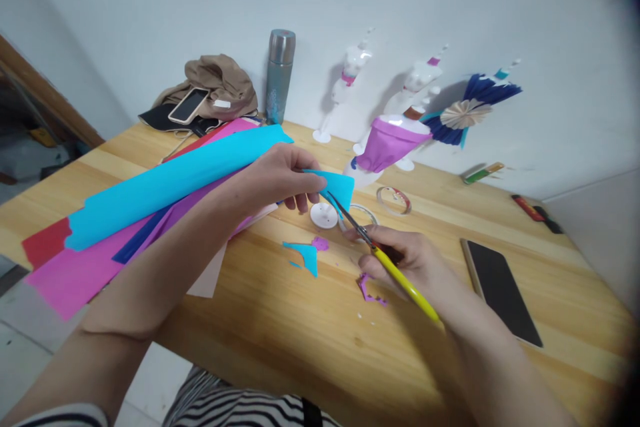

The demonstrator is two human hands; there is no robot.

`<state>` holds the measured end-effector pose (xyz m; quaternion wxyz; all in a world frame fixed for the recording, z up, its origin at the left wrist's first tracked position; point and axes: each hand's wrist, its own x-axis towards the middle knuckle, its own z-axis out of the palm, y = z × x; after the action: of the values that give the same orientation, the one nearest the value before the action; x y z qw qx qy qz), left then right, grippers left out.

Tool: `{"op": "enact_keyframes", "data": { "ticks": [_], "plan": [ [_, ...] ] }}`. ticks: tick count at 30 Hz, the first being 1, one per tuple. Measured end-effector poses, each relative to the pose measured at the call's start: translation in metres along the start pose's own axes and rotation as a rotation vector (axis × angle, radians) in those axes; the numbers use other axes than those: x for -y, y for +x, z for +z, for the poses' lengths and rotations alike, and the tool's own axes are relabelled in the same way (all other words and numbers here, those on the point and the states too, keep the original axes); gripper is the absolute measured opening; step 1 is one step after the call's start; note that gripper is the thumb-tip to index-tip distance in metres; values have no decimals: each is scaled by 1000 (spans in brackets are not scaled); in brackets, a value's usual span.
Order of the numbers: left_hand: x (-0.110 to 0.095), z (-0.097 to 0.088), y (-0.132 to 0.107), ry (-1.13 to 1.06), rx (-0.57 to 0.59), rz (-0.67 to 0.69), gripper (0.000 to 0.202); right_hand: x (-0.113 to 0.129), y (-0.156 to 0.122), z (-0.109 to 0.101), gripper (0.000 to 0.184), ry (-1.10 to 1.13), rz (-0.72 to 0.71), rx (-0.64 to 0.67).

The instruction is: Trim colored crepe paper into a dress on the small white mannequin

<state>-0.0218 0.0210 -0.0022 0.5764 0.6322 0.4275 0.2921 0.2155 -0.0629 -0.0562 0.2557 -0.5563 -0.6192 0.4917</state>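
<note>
My left hand (280, 177) is closed on a small piece of cyan paper (336, 185), held above the wooden table (300, 320). My right hand (405, 260) grips yellow-handled scissors (380, 257); their blades reach up to the lower edge of the cyan piece. Under my left forearm lie long sheets of cyan paper (170, 183), magenta paper (75, 277) and red paper (45, 243). Cyan scraps (306, 255) and purple scraps (369, 290) lie on the table below the hands.
A white round base (324, 215) and tape rolls (395, 199) sit behind the scissors. White doll stands, one with a purple paper skirt (387, 143), line the wall. A dark phone (503, 290) lies at right. A steel flask (279, 75), bag and another phone (189, 105) stand at back left.
</note>
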Motion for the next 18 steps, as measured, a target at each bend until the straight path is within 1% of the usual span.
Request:
{"op": "enact_keyframes", "data": {
  "ticks": [3,6,10,11,13,18],
  "plan": [
    [3,-1,2,3,-8,8,28,-6,-2,-1,25,18,-35,11],
    [5,-1,3,8,4,31,28,-12,-3,-2,26,32,-44,13],
    [3,1,1,-44,-46,52,11,-13,-3,-3,24,31,-67,25],
    [2,2,0,-59,-50,57,9,-12,-3,-2,25,32,-73,28],
    [-1,3,0,-71,-37,61,12,-10,-3,-2,25,26,-81,35],
    [-2,4,-1,-55,-27,14,17,-7,-4,-2,22,2,-70,16]
  ]
}}
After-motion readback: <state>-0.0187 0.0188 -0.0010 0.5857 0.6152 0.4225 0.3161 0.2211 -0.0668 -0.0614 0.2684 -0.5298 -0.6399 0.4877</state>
